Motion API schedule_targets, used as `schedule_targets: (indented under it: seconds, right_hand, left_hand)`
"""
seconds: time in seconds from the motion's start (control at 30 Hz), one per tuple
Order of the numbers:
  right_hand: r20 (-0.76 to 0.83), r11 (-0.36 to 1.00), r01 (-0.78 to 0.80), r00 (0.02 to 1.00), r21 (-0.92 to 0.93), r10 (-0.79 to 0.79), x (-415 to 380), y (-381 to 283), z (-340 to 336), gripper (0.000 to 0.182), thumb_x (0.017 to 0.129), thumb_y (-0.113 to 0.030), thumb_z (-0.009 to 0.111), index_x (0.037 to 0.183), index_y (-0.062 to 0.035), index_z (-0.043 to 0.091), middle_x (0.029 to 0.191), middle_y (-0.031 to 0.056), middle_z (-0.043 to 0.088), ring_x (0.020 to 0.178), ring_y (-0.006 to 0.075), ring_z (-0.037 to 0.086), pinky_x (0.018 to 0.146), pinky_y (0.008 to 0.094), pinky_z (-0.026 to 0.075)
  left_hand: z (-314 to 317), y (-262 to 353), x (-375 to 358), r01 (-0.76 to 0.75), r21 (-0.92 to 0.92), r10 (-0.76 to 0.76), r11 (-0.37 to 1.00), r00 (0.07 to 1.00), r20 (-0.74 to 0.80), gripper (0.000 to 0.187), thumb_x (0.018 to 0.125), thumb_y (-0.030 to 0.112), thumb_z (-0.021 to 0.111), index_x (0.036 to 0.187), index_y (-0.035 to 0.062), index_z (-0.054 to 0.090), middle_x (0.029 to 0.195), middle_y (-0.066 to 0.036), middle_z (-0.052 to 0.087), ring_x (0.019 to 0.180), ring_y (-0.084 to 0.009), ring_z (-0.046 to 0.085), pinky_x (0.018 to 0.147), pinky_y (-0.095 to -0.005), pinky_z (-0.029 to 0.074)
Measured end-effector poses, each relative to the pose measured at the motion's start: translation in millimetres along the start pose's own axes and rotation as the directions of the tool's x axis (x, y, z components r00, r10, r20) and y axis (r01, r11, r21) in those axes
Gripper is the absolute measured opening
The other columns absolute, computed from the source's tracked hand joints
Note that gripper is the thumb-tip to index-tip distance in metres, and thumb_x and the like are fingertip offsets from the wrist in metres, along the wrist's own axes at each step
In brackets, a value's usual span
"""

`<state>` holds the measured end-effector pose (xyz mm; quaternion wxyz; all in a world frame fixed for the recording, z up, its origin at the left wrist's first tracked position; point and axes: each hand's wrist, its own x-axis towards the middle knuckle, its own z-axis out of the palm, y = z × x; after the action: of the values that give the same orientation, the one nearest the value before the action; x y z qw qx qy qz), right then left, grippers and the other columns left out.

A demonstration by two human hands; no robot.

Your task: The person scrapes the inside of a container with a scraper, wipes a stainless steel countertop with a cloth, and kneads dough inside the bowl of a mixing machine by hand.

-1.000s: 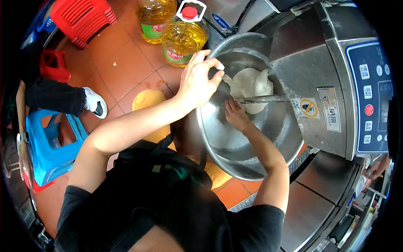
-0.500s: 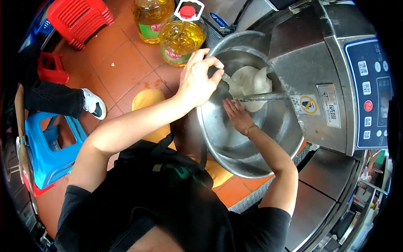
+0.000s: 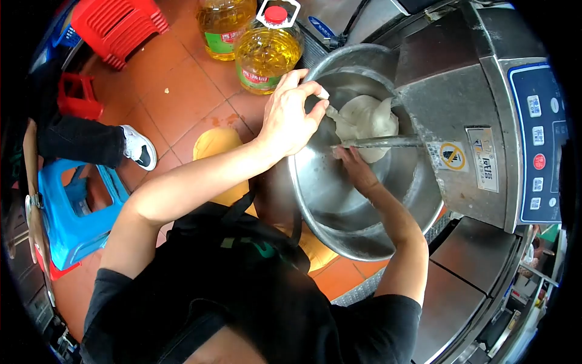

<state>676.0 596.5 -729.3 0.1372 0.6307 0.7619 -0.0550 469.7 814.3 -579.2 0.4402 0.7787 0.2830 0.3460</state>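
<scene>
Over the near-left rim of a steel mixing bowl [image 3: 303, 203] is my left hand [image 3: 288, 121]. Its thumb and index finger are bent but apart, and a small white bit, perhaps dough, shows at the index fingertip. A pale lump of dough [image 3: 368, 117] lies in the bowl, with a thin edge reaching towards that hand. Across the dough runs a metal mixer bar [image 3: 388, 142] from the machine. My right hand [image 3: 359, 172] is inside the bowl, its fingers closed at the bar's free end. Something pale shows by its fingertips; the fingers' undersides are hidden.
The mixer's steel housing [image 3: 451, 103] and blue control panel [image 3: 538, 145] stand at the right. Two oil jugs [image 3: 268, 57] [image 3: 223, 27] are beyond the bowl. On the tiled floor are a blue stool [image 3: 76, 209], red stools [image 3: 118, 27] and another person's shoe [image 3: 139, 148].
My right hand's spread fingers have curled in at the end of the bar. My left hand keeps nearly the same pose at the rim. The whole view has shifted slightly.
</scene>
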Motion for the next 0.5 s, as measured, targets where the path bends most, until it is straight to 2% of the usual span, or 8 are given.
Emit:
schedule_targets:
  seconds: [0.03, 0.1, 0.2, 0.27, 0.3, 0.4, 0.43, 0.5]
  right_hand:
    - [0.032, 0.923, -0.138, 0.990, 0.359, 0.135, -1.0, -3.4, 10.9, 0.054, 0.086, -0.015, 0.044, 0.138, 0.0011, 0.038, 0.146, 0.0115, 0.032, 0.136, 0.0265, 0.026, 0.113, 0.0440, 0.019]
    - [0.065, 0.772, -0.278, 0.953, 0.571, 0.295, -3.6, -9.4, 47.3, 0.055, 0.087, -0.018, 0.043, 0.138, 0.0025, 0.038, 0.147, 0.0137, 0.032, 0.138, 0.0276, 0.023, 0.114, 0.0459, 0.014]
    - [0.044, 0.936, -0.276, 0.961, 0.218, 0.273, -4.4, -28.4, 71.6, 0.055, 0.086, -0.021, 0.045, 0.135, 0.0036, 0.042, 0.145, 0.0158, 0.034, 0.136, 0.0309, 0.026, 0.114, 0.0468, 0.014]
    - [0.245, 0.992, -0.099, 0.962, -0.084, 0.117, 3.0, -41.2, 32.7, 0.054, 0.086, -0.023, 0.047, 0.133, 0.0037, 0.044, 0.144, 0.0159, 0.036, 0.136, 0.0321, 0.027, 0.114, 0.0470, 0.014]
    - [0.122, 0.986, -0.044, 0.990, -0.160, 0.064, 4.0, -34.4, 40.5, 0.054, 0.086, -0.021, 0.047, 0.134, 0.0034, 0.042, 0.145, 0.0141, 0.034, 0.136, 0.0314, 0.027, 0.115, 0.0463, 0.013]
    - [0.246, 0.915, 0.069, 0.969, -0.398, 0.034, 11.7, -19.6, 6.2, 0.055, 0.086, -0.019, 0.047, 0.136, 0.0030, 0.039, 0.145, 0.0134, 0.033, 0.136, 0.0319, 0.027, 0.115, 0.0462, 0.013]
    - [0.238, 0.917, 0.088, 0.971, -0.389, 0.008, 11.0, -14.6, 7.6, 0.055, 0.087, -0.017, 0.044, 0.137, 0.0022, 0.037, 0.144, 0.0126, 0.033, 0.135, 0.0312, 0.028, 0.115, 0.0453, 0.014]
    - [0.228, 0.850, 0.045, 0.969, -0.525, 0.090, 9.0, -22.7, 17.0, 0.051, 0.088, -0.017, 0.042, 0.135, 0.0026, 0.039, 0.144, 0.0133, 0.034, 0.135, 0.0311, 0.028, 0.114, 0.0456, 0.016]
  left_hand:
    - [-0.2, -0.4, -0.5, -0.001, -0.003, 0.001, 1.000, 1.000, 0.000, 0.012, 0.077, 0.012, 0.067, 0.087, 0.0063, 0.065, 0.122, -0.021, 0.052, 0.114, -0.0367, 0.050, 0.093, -0.0424, 0.042]
    - [-0.4, -0.7, -0.2, 0.002, -0.009, -0.002, 1.000, 1.000, 0.003, 0.013, 0.077, 0.013, 0.067, 0.088, 0.0065, 0.065, 0.122, -0.021, 0.052, 0.114, -0.0368, 0.050, 0.093, -0.0425, 0.042]
    - [-0.5, 0.0, -1.0, 0.003, 0.003, -0.003, 1.000, 1.000, -0.004, 0.013, 0.077, 0.013, 0.067, 0.088, 0.0065, 0.065, 0.122, -0.022, 0.051, 0.114, -0.0374, 0.049, 0.093, -0.0427, 0.042]
    - [0.2, -1.0, -0.6, 0.004, 0.013, -0.003, 1.000, 1.000, -0.008, 0.013, 0.077, 0.013, 0.067, 0.088, 0.0065, 0.065, 0.123, -0.023, 0.051, 0.115, -0.0378, 0.049, 0.094, -0.0429, 0.042]
    - [1.5, -2.2, -0.7, 0.006, 0.007, -0.005, 1.000, 1.000, -0.008, 0.013, 0.077, 0.014, 0.067, 0.088, 0.0065, 0.065, 0.123, -0.023, 0.051, 0.115, -0.0380, 0.049, 0.094, -0.0431, 0.042]
    - [-0.3, -0.7, -0.1, 0.014, 0.002, -0.014, 1.000, 1.000, 0.000, 0.014, 0.077, 0.014, 0.068, 0.088, 0.0065, 0.065, 0.123, -0.023, 0.051, 0.116, -0.0383, 0.049, 0.095, -0.0434, 0.042]
    - [-0.9, -0.5, -0.6, 0.021, 0.000, -0.021, 1.000, 1.000, 0.006, 0.014, 0.077, 0.014, 0.068, 0.089, 0.0065, 0.065, 0.124, -0.024, 0.051, 0.116, -0.0384, 0.049, 0.095, -0.0435, 0.042]
    - [1.0, -3.8, -1.1, 0.008, 0.013, -0.008, 1.000, 1.000, 0.000, 0.014, 0.077, 0.014, 0.068, 0.089, 0.0065, 0.066, 0.124, -0.024, 0.051, 0.116, -0.0383, 0.049, 0.095, -0.0436, 0.042]
